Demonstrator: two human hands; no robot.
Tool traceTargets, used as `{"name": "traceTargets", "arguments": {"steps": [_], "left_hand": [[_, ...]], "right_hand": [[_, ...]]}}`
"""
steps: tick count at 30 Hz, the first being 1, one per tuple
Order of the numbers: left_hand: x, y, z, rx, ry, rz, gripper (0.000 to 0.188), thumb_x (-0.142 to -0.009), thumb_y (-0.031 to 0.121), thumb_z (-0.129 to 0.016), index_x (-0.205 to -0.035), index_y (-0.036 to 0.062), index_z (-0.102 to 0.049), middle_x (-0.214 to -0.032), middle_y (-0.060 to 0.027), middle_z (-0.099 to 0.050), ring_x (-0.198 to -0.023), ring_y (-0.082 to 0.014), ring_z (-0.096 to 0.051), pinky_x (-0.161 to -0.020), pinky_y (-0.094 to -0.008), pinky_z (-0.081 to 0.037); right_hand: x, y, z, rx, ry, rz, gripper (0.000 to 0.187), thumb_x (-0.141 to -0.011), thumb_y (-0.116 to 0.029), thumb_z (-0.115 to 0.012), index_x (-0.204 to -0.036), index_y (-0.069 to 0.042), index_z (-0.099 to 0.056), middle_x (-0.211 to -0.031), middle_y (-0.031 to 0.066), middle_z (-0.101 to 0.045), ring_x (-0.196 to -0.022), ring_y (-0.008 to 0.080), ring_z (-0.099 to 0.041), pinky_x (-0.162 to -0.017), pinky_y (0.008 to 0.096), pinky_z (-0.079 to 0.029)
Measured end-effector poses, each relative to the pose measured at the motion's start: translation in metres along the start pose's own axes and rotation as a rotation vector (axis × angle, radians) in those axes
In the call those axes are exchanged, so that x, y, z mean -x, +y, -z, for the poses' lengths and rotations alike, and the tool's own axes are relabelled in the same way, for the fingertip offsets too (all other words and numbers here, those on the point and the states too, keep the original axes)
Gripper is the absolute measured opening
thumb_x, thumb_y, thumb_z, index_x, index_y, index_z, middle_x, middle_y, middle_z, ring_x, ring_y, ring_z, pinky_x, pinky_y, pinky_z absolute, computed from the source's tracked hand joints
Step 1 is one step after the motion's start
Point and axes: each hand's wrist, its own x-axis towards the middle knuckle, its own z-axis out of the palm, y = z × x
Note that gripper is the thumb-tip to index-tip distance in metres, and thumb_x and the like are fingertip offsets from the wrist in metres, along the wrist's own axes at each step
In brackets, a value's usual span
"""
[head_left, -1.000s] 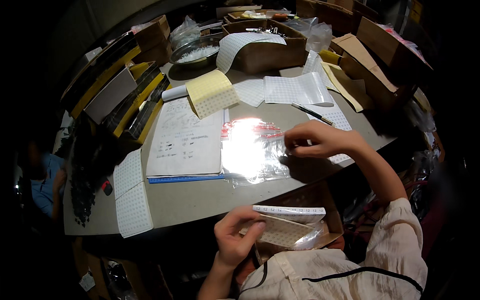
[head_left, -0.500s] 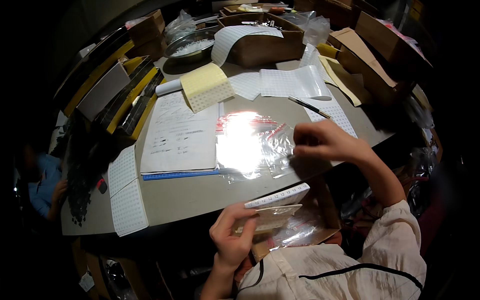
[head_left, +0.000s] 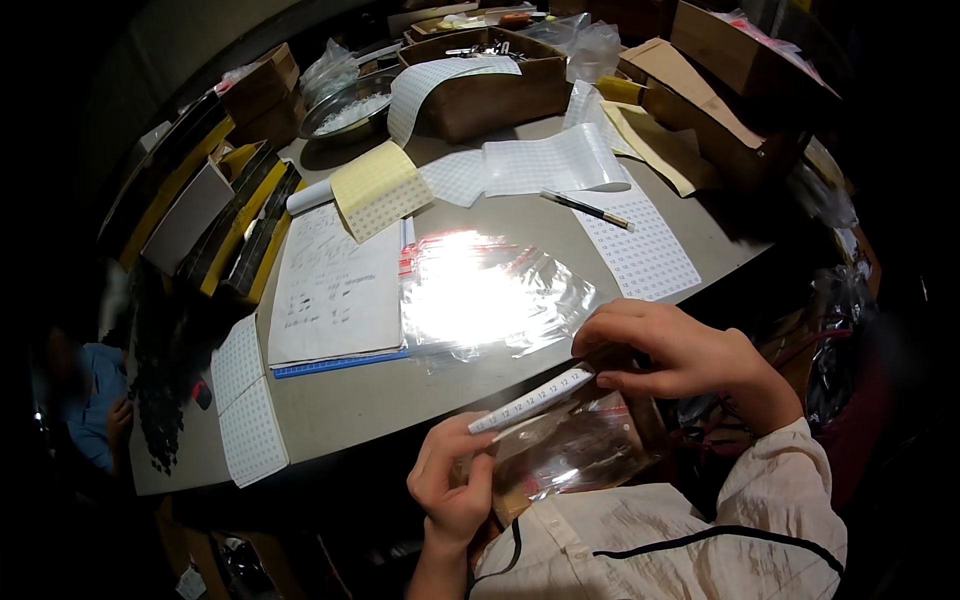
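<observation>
**Right hand brought down to the small bag and label strip**

Half a second ago, right hand [head_left: 675, 355] resting up on the pile of clear bags [head_left: 490, 295] on the surface [head_left: 380, 400]; now lowered to the near edge, meeting the left hand [head_left: 455, 485] in front of the chest. Pile of clear bags left flat beside the notebook [head_left: 335, 290], shining strongly under the light, no hand on it. Judged from this: work moved from the pile to the single bag held in both hands.

Left hand clenched on the lower left end of a small clear bag [head_left: 570, 450] and of a narrow white label strip [head_left: 530, 402], thumb on top. Right hand pinching the other end of the strip with its fingertips [head_left: 610, 380], over the top of the bag. Strip lying slanted along the bag's upper edge, touching it. Both held off the surface, just below its rim.

Containers: small clear bag apparently with something pale inside, too blurred to tell what. Brown cardboard box [head_left: 495, 90] at the far side with a white label sheet hanging over its wall. Metal bowl [head_left: 345, 105] to its left holding small whitish pieces. More cardboard boxes [head_left: 735, 65] at the far right, contents not visible.
</observation>
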Motion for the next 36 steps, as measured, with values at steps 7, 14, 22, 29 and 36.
{"name": "traceTargets", "arguments": {"steps": [7, 14, 22, 29, 36], "left_hand": [[-0.006, 0.014, -0.001, -0.176, -0.081, -0.365, 0.033, -0.064, -0.016, -0.065, -0.092, 0.0003, -0.067, -0.102, -0.0168, -0.075, -0.094, -0.0360, -0.075, -0.085, -0.0416, -0.062], [-0.006, 0.017, -0.007, -0.185, -0.097, -0.340, 0.030, -0.067, -0.014, -0.071, -0.094, -0.0013, -0.069, -0.102, -0.0163, -0.076, -0.093, -0.0350, -0.075, -0.083, -0.0399, -0.061], [0.012, 0.008, -0.011, 0.169, 0.037, 0.201, 0.017, -0.086, -0.012, -0.071, -0.101, -0.0050, -0.069, -0.105, -0.0158, -0.073, -0.096, -0.0207, -0.071, -0.087, -0.0313, -0.057], [0.011, 0.015, -0.015, 0.232, 0.018, 0.290, 0.016, -0.089, -0.009, -0.073, -0.104, -0.0051, -0.069, -0.105, -0.0105, -0.073, -0.096, -0.0150, -0.069, -0.087, -0.0293, -0.056], [0.012, 0.017, -0.019, 0.215, -0.010, 0.243, 0.019, -0.086, -0.010, -0.072, -0.103, -0.0031, -0.072, -0.104, -0.0127, -0.074, -0.094, -0.0181, -0.071, -0.087, -0.0307, -0.057]], "right_hand": [[0.018, 0.006, -0.001, -0.080, 0.003, -0.063, 0.034, -0.095, -0.016, -0.071, -0.124, -0.001, -0.064, -0.119, 0.0142, -0.067, -0.110, 0.0302, -0.066, -0.098, 0.0405, -0.052], [0.027, 0.009, -0.011, -0.160, 0.018, 0.032, 0.032, -0.096, -0.015, -0.071, -0.124, -0.001, -0.065, -0.120, 0.0130, -0.068, -0.111, 0.0273, -0.067, -0.097, 0.0381, -0.054], [0.030, 0.007, -0.015, -0.156, 0.118, 0.062, 0.035, -0.096, -0.016, -0.073, -0.126, -0.001, -0.064, -0.118, 0.0131, -0.068, -0.107, 0.0260, -0.067, -0.093, 0.0365, -0.055], [0.030, 0.007, -0.025, -0.134, 0.122, 0.010, 0.037, -0.096, -0.016, -0.073, -0.127, 0.000, -0.062, -0.115, 0.0138, -0.067, -0.101, 0.0263, -0.068, -0.087, 0.0357, -0.054], [0.031, 0.006, -0.033, -0.212, 0.143, -0.046, 0.037, -0.095, -0.016, -0.073, -0.128, -0.002, -0.063, -0.111, 0.0143, -0.070, -0.096, 0.0265, -0.070, -0.084, 0.0361, -0.056]]}}
